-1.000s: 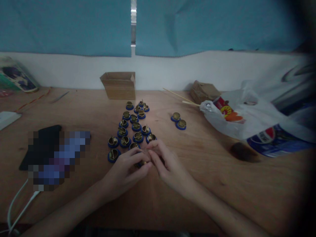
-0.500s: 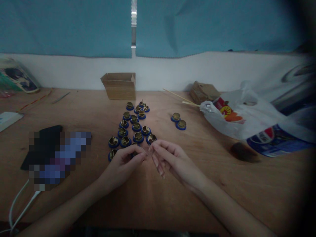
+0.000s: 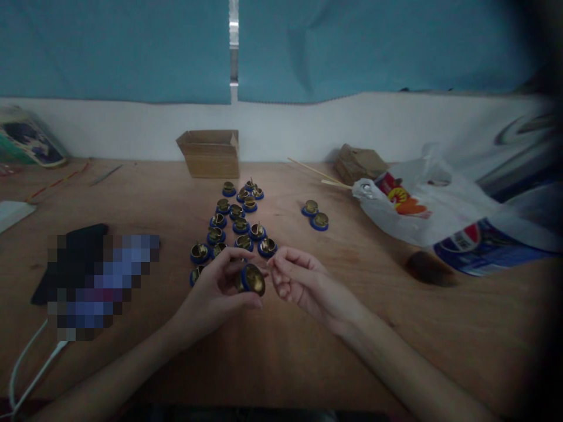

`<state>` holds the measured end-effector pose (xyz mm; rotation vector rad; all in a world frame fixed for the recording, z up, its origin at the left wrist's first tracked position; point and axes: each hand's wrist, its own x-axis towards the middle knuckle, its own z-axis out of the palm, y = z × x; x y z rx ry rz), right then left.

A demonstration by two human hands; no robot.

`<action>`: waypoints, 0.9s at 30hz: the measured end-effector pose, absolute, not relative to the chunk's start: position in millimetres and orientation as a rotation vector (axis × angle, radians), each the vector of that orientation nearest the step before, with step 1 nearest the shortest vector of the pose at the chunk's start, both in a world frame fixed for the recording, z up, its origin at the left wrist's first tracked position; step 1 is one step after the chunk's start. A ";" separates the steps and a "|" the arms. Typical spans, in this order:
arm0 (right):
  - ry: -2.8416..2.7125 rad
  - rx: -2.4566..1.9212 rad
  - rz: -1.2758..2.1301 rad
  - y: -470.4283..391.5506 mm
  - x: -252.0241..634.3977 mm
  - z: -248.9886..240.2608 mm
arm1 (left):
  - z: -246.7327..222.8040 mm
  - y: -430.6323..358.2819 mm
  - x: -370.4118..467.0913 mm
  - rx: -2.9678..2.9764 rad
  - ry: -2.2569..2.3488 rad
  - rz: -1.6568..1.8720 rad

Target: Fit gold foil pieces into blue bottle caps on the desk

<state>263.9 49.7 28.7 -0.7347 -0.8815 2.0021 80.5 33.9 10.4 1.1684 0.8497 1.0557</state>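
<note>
Between the thumb and fingers of my left hand is a round brass-coloured piece with a blue rim. It is tilted, its brass face towards the right. Close by on the right, my right hand is closed in a pinch, thumb against forefinger; whatever lies at its fingertips is too small to make out. Several more brass-coloured pieces with blue rims stand in a loose group on the wooden table beyond my hands, many with an upright metal part. My left hand hides some of them.
Two like pieces lie apart to the right. An open cardboard box stands against the wall, and a crumpled brown packet further right. A white plastic bag fills the right side. At left lie a dark flat object and white cables.
My left hand has opened wider, and a brass-coloured piece now shows tilted in its grip. The right hand's lower fingers have curled in. The whole view has shifted slightly.
</note>
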 end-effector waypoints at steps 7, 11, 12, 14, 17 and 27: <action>-0.812 -0.705 2.142 48.3 262.4 27.2 | 10.4 35.9 77.4 1.219 0.908 1.053; -0.852 -0.739 2.124 48.9 262.2 27.5 | 9.0 36.1 77.9 1.251 0.894 1.077; -0.865 -0.753 2.115 49.0 261.9 27.4 | 8.8 36.2 78.3 1.248 0.891 1.085; -0.872 -0.789 2.095 49.2 261.0 26.6 | 8.4 36.1 79.2 1.236 0.890 1.100; -0.852 -0.832 2.072 49.3 259.3 24.3 | 8.7 35.7 80.0 1.210 0.882 1.107; -0.906 -0.779 2.091 50.0 257.9 19.6 | 10.2 36.8 77.6 1.204 0.880 1.095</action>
